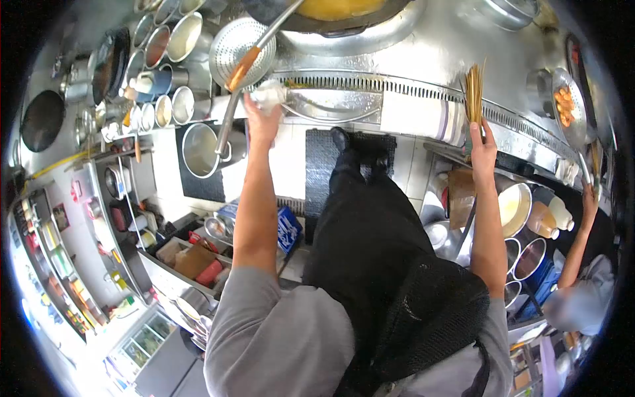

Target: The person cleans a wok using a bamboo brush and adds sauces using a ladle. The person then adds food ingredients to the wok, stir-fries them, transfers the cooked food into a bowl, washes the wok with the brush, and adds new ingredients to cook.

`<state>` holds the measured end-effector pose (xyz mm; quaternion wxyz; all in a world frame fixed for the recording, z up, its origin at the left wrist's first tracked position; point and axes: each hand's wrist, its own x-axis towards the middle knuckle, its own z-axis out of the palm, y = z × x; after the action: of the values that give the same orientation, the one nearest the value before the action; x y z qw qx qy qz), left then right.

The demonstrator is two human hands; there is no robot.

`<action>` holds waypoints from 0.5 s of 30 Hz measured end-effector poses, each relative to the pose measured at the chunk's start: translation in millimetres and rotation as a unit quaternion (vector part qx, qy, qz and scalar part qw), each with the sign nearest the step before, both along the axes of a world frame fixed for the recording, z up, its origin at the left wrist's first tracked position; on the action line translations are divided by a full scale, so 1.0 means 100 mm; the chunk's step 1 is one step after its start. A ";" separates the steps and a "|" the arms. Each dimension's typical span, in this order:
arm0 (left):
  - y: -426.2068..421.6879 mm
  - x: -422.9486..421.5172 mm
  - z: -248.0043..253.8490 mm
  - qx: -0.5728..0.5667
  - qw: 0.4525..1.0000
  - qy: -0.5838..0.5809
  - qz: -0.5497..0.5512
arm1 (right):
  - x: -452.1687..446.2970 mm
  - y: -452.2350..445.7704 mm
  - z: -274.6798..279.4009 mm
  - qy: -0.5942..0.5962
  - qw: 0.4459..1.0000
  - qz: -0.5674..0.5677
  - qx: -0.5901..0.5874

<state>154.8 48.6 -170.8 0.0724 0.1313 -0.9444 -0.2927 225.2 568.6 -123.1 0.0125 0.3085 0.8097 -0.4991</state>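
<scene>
My right hand (484, 147) is closed round the lower end of a bamboo wok brush (473, 92), whose bristles point up over the stove edge. My left hand (263, 124) is at the stove's front ledge, its fingers closed at a bunched white cloth (268, 94), slightly blurred. Just left of that hand slants a long-handled utensil (243, 68) with a wooden grip section; its upper end reaches the wok (317, 25), which holds yellow liquid. A round perforated strainer (225, 49) lies beneath the handle.
A folded towel (413, 118) lies on the ledge between my hands. Seasoning containers (184, 36) crowd the left counter. A pot (200, 151) stands below them. At right, a co-worker's hand (590, 195) holds the handle of a strainer (574, 129) with browned food pieces.
</scene>
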 end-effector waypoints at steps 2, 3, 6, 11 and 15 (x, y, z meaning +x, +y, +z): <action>-0.02 -0.14 -0.15 -0.086 0.995 0.027 -0.049 | 0.03 0.03 -0.09 0.009 1.000 -0.003 -0.006; -0.04 -0.20 -0.11 -0.089 0.994 0.033 -0.053 | 0.03 0.05 -0.14 0.009 1.000 0.004 -0.005; -0.09 -0.19 0.06 0.293 0.945 -0.126 0.066 | 0.01 0.07 -0.19 0.016 1.000 0.020 0.001; 0.07 -0.09 0.50 0.247 0.966 -0.069 0.026 | 0.03 0.07 -0.22 0.030 0.999 0.002 -0.039; 0.47 -0.13 0.87 -0.089 0.978 0.108 -0.154 | 0.10 0.08 -0.33 0.046 0.996 0.000 -0.079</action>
<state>142.0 96.0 -83.5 0.1391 -0.0546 -0.9621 -0.2279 235.7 576.7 -156.2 -0.0001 0.2831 0.7675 -0.5752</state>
